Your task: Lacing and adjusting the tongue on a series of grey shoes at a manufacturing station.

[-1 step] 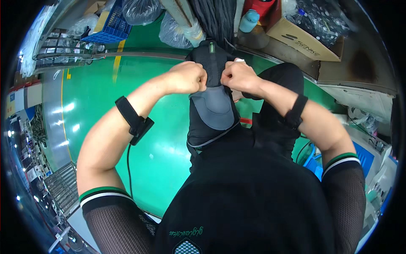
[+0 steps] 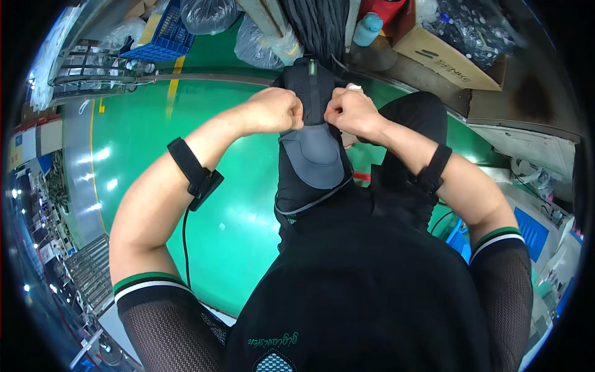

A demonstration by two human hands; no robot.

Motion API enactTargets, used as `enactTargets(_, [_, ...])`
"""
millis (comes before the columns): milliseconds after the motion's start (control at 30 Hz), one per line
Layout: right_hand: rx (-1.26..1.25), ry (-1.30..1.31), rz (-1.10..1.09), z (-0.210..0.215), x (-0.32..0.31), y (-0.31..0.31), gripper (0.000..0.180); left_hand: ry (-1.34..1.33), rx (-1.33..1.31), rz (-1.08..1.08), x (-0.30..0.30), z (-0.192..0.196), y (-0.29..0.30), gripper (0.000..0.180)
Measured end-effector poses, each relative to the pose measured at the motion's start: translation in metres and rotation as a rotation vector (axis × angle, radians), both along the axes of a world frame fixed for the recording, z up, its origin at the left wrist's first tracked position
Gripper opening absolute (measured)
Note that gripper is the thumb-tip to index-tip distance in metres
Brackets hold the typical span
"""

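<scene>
the left hand (image 2: 271,111) and right hand (image 2: 354,113) have fingers curled tight, pinching the dark pad (image 2: 314,162). maybe it's being straightened; next needs an even tug.

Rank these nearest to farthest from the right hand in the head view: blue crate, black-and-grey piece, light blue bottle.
1. Black-and-grey piece: at the right hand, on its left.
2. Light blue bottle: ahead, slightly right.
3. Blue crate: ahead, far to the left.
</scene>
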State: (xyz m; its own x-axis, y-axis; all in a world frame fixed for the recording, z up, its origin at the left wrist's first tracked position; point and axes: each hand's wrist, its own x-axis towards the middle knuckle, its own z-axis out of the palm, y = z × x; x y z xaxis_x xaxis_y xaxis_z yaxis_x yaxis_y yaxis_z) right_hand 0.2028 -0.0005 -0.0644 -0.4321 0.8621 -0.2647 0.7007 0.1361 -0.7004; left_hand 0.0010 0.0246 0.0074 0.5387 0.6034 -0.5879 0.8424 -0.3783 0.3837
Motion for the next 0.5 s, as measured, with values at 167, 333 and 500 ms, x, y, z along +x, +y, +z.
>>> enactTargets(167, [0.103,0.365,-0.237,-0.007,-0.009,0.001,0.008,0.144,-0.134,0.08,0.008,0.005,0.013,0.018])
enactTargets(333, [0.452,0.503,0.047,0.011,-0.015,-0.031,0.005,0.087,-0.11,0.102,-0.001,-0.013,0.003,0.014])
enactTargets(500, [0.444,0.612,0.206,0.013,-0.004,-0.059,0.007,0.001,0.115,0.307,0.004,-0.013,-0.016,0.01])
